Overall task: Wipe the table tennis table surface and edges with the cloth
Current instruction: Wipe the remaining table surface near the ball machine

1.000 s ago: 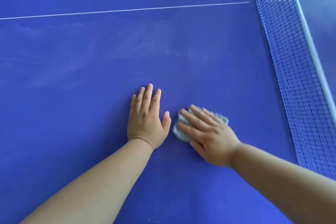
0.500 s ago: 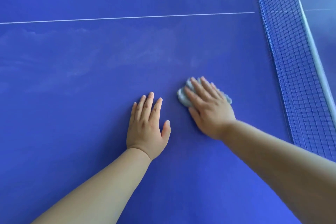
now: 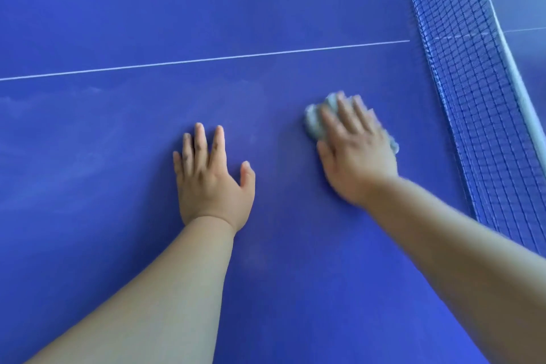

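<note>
The blue table tennis table (image 3: pixel 118 230) fills the view. My right hand (image 3: pixel 354 151) presses flat on a crumpled grey cloth (image 3: pixel 314 122), which shows past my fingertips and at the hand's right side; the rest is hidden under the palm. The hand is blurred. To its left my left hand (image 3: pixel 211 177) lies flat on the table, fingers spread, holding nothing. Pale dusty smears mark the surface to the left of both hands.
The blue net (image 3: pixel 472 97) with its white top band runs along the right, close to my right hand. A thin white centre line (image 3: pixel 206 60) crosses the table beyond the hands. The other half of the table lies past the net.
My right hand has slid the cloth away from me and to the right, toward the net. My left hand has stayed flat in the same spot on the table.
</note>
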Motion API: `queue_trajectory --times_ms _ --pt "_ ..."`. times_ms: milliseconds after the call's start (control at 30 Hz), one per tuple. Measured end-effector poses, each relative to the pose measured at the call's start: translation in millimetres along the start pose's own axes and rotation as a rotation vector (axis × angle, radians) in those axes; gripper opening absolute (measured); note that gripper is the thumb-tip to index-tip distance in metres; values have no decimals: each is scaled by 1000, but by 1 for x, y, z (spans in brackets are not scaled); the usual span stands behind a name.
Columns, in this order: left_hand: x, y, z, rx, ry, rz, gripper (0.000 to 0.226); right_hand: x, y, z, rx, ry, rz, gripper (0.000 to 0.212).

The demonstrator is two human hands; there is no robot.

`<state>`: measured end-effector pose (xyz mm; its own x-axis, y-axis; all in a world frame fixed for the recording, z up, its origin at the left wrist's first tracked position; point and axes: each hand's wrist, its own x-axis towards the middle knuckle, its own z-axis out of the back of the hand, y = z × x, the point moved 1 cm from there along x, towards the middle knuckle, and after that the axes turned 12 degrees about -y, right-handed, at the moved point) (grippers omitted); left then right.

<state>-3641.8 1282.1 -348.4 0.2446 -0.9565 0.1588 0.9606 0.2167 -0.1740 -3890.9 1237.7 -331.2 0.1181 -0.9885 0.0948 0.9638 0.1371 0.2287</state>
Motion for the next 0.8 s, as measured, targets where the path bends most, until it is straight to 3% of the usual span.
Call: queue_trajectory --times_ms 100,200,367,433,500,700,767,800 --pt "3 1 1 30 15 -10 79 -66 28 -2 96 85 361 57" --pt "1 0 4 34 30 -13 81 -85 25 1 145 102 469 55" --pt "1 -3 8 35 53 2 83 14 -24 11 105 -23 -135 61" --pt "3 -3 6 39 46 -2 83 48 -28 8 52 -23 -216 64" --pt "3 -1 5 38 40 1 82 58 -12 2 29 -12 -152 64" --pt "3 0 5 52 53 -18 80 -54 37 -4 127 111 442 55" --pt "2 -1 6 53 52 -19 81 -45 20 0 113 125 466 57" --pt "3 -1 6 49 53 -16 81 -23 8 0 89 87 381 58"
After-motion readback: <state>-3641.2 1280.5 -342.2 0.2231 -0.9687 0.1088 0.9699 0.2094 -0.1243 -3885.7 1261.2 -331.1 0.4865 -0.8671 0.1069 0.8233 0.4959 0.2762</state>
